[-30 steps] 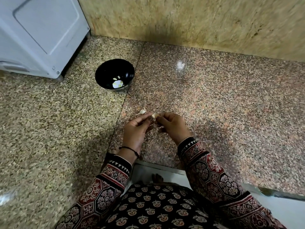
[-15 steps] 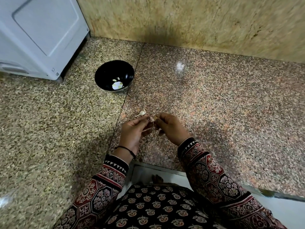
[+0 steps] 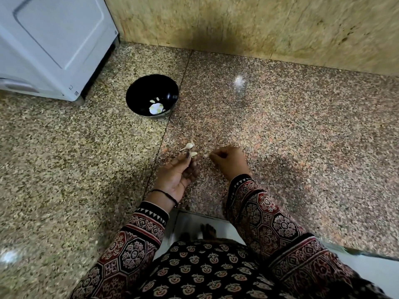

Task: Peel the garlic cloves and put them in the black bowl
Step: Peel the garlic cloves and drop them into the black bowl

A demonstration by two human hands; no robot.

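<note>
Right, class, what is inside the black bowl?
A few pale garlic pieces lie at the bottom of the bowl, toward its near side. A bright glare there blurs them, so their count is unclear. The near rim hides the inner wall below it.

- The appliance (image 3: 54, 39) is cut off by the top and left edges.
- The bowl (image 3: 138, 91) holds pale bits too small to tell from glare.
- The clove (image 3: 193, 154) is partly hidden by the thumb of the left hand (image 3: 176, 175).
- The right hand (image 3: 230, 161) pinches a scrap (image 3: 206, 155) too blurred to identify.

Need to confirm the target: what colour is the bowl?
Glossy black; the bowl shows best in the head view.
</note>
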